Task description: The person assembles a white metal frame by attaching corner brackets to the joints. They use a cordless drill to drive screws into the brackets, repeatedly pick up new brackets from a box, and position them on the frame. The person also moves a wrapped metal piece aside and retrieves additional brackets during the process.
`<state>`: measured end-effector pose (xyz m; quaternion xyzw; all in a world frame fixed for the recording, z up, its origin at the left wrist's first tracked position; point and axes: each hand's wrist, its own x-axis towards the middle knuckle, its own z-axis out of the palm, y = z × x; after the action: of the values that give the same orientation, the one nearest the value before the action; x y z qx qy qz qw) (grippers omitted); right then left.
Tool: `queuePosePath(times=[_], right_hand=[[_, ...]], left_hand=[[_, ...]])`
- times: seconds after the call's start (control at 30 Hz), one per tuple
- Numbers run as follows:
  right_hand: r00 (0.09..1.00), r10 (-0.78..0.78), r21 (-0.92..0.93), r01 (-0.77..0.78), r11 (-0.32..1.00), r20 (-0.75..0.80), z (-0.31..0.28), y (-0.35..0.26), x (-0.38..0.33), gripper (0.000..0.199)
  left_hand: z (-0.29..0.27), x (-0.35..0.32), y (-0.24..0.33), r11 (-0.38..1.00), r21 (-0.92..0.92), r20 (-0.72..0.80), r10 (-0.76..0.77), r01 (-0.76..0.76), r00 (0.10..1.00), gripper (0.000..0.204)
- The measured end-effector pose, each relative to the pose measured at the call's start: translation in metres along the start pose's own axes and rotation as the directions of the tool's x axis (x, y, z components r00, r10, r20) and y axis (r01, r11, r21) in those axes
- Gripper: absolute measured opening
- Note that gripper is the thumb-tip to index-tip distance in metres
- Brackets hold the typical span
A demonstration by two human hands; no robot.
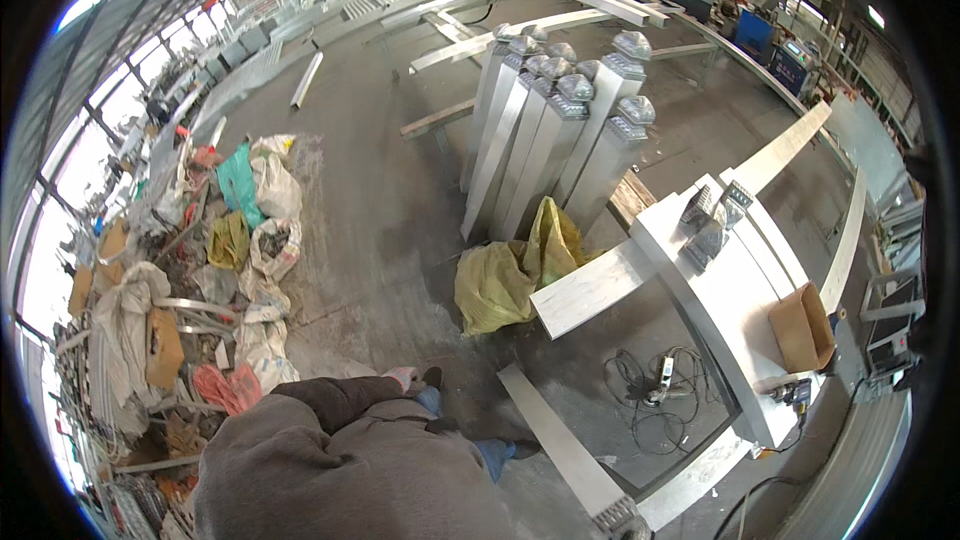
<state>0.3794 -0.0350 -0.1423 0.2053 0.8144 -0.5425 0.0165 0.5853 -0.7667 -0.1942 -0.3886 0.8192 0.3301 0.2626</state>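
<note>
Grey cloth fills the lower part of the view: the person's sweater (340,480), with a dark sleeve (340,402) reaching to the left hand (402,377), small and partly hidden beside a shoe (432,377). Whether its fingers are wide, narrow or holding something, I cannot tell; the right hand is out of sight behind the body. Nearest ahead, a flat metal post (560,430) lies on the floor (360,280), apart from the hand, with a patterned end toward the bottom edge. Past it, a yellow sack (495,290) slumps against the foot of a cluster of upright silver posts (545,155), most topped with shiny caps (575,88). To the right, a pale bench (745,285) carries dark metal pieces (712,228), an open cardboard box (800,328) and, near its lower corner, a power tool (795,393). A white power strip (666,376) sits among tangled black cable (640,420) on the floor. Along the left, a heap of scrap (185,310) includes a green bag (238,180) and a red bag (228,390).
</note>
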Motion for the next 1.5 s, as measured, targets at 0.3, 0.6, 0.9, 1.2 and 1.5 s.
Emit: queuePosePath(times=[0.3, 0.6, 0.9, 1.2, 1.5], right_hand=[[0.612, -0.517, 0.013, 0.638, 0.770, 0.598, 0.326, -0.337, -0.199, 0.085], [0.193, -0.480, 0.241, 0.672, 0.700, 0.856, 0.582, -0.482, -0.286, 0.078], [0.299, -0.532, 0.382, 0.436, 0.815, 0.792, 0.756, -0.616, -0.258, 0.068], [0.329, -0.585, 0.547, 0.208, 0.811, 0.742, 1.015, -0.645, -0.181, 0.079], [0.596, -0.427, 0.402, 0.184, 0.897, 0.680, 1.204, -0.749, -0.032, 0.100]], left_hand=[[-0.020, 0.021, 0.093, 0.933, -0.028, 0.265, 0.353, -0.359, 0.897, 0.079], [-0.134, 0.013, -0.033, 0.872, -0.441, -0.173, 0.148, -0.211, 0.974, 0.074], [-0.136, 0.053, -0.152, 0.387, -0.919, -0.056, -0.301, 0.068, 0.952, 0.075], [-0.117, 0.030, -0.254, 0.170, -0.915, 0.096, -0.790, 0.367, 0.605, 0.047], [-0.114, 0.089, -0.238, -0.220, -0.863, 0.353, -0.906, 0.454, 0.232, 0.024]])
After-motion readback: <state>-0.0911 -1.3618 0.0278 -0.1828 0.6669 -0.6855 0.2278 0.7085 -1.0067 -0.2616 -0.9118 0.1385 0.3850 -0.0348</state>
